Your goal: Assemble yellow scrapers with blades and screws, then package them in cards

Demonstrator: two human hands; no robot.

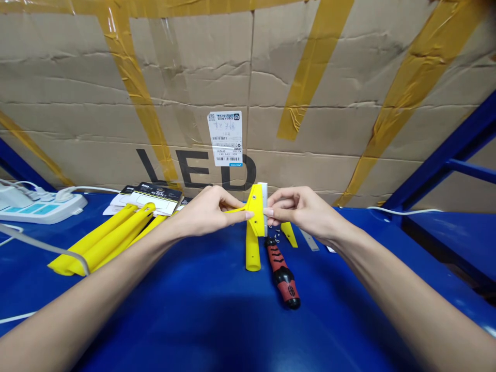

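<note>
My left hand (211,209) pinches a yellow scraper head (256,211) by its narrow neck, thumb on its face. A flat metal blade (265,199) runs upright along the head's right edge. My right hand (298,209) is closed at that blade, thumb and fingers pinching its edge. Below the head, a yellow tube (253,253) lies on the blue table. Just right of it rests a red and black screwdriver handle (283,274). Small screws (277,235), a yellow plate (289,235) and another metal strip (310,241) lie under and beside my right hand.
Several yellow handles (104,240) and black-and-white cards (153,198) lie at the left on the blue table (174,320). A white power strip (46,209) with cables sits at the far left. Behind stands a taped cardboard box (194,77); a blue metal frame (437,150) rises at the right.
</note>
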